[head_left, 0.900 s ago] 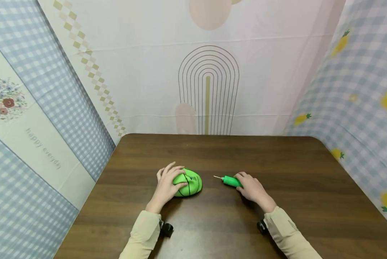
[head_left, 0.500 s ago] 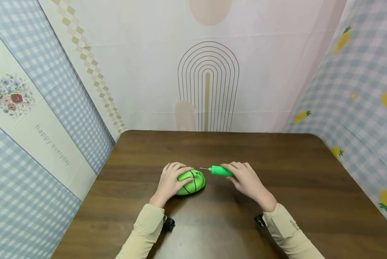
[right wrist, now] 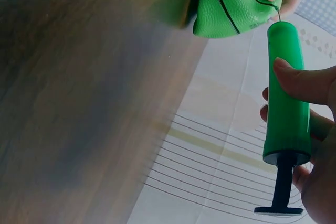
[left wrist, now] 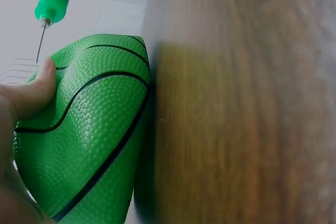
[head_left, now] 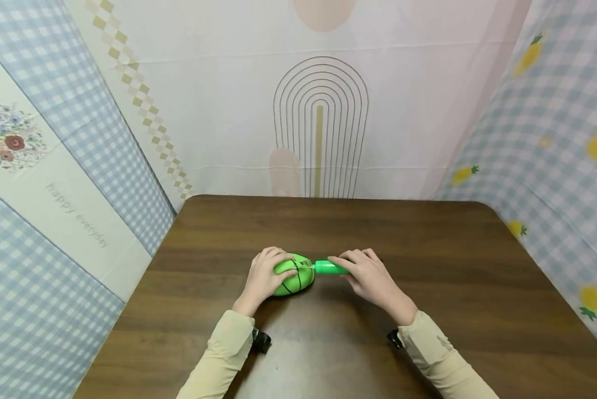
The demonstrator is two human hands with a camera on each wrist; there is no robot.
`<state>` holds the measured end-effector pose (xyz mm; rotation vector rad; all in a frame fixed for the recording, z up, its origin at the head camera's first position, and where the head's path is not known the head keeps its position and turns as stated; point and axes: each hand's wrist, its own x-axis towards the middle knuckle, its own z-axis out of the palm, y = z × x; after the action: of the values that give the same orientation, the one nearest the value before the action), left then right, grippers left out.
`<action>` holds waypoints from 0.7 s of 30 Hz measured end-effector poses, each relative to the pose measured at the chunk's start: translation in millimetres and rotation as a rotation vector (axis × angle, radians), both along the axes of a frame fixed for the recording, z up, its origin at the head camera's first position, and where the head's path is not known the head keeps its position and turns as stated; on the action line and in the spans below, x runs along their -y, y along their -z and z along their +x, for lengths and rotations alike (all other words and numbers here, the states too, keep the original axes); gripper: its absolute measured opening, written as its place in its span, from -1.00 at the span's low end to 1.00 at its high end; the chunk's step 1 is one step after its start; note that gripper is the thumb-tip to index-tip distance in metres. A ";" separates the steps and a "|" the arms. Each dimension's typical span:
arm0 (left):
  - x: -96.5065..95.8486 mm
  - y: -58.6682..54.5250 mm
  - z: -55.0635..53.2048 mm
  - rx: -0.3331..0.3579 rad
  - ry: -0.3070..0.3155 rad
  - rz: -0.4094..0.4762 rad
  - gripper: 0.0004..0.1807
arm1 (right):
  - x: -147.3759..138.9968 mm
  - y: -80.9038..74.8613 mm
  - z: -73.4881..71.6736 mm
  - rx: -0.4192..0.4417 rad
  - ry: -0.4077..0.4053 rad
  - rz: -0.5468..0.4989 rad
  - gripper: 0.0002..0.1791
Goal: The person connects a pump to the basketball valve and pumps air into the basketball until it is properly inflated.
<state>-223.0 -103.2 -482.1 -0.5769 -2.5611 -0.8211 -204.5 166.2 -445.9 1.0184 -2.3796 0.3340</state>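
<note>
A partly deflated green ball with black lines and a pebbled skin lies on the table. My left hand grips it from the left, thumb pressed into the skin in the left wrist view. My right hand holds a green hand pump, its fingers and thumb wrapped round the barrel. The pump's black plunger handle shows below the hand in the right wrist view. From the pump's front end a thin metal needle points at the ball, its tip close to my left thumb.
The brown wooden table spreads round both hands. Behind it hangs a white patterned cloth, with blue checked cloth along the right side and more at the left. Black wrist cameras sit at both cuffs.
My right hand has lifted the pump and moved it left, so the needle now reaches over the ball. My left hand has shifted slightly right with the ball and turned it a little.
</note>
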 end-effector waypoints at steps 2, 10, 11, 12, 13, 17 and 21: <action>0.7 0.7 0.6 -0.002 -0.009 0.002 -0.70 | 2.4 0.5 -0.2 -0.005 0.000 0.007 -0.46; 0.8 2.1 3.0 0.002 -0.011 0.013 -0.70 | 9.6 -0.5 1.3 -0.014 0.016 0.014 -0.45; 0.6 2.0 3.0 0.005 -0.011 0.014 -0.70 | 10.4 -1.6 1.8 -0.019 0.018 0.016 -0.46; 0.4 1.6 3.3 0.006 -0.010 0.013 -0.70 | 11.1 -3.0 2.3 -0.024 0.021 0.021 -0.48; 0.1 1.4 3.1 0.007 -0.007 0.016 -0.70 | 11.8 -4.2 2.5 -0.028 0.026 0.029 -0.49; -1.1 -0.6 1.9 0.000 -0.005 0.014 -0.70 | 15.1 -13.6 3.1 -0.051 0.041 0.086 -0.50; -2.8 -2.5 0.1 -0.016 -0.001 0.028 -0.71 | 18.4 -27.0 2.5 -0.089 0.035 0.174 -0.45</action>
<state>-222.9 -100.3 -479.6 -0.5713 -2.5311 -0.8467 -202.1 147.8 -419.0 1.0439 -2.3746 0.0681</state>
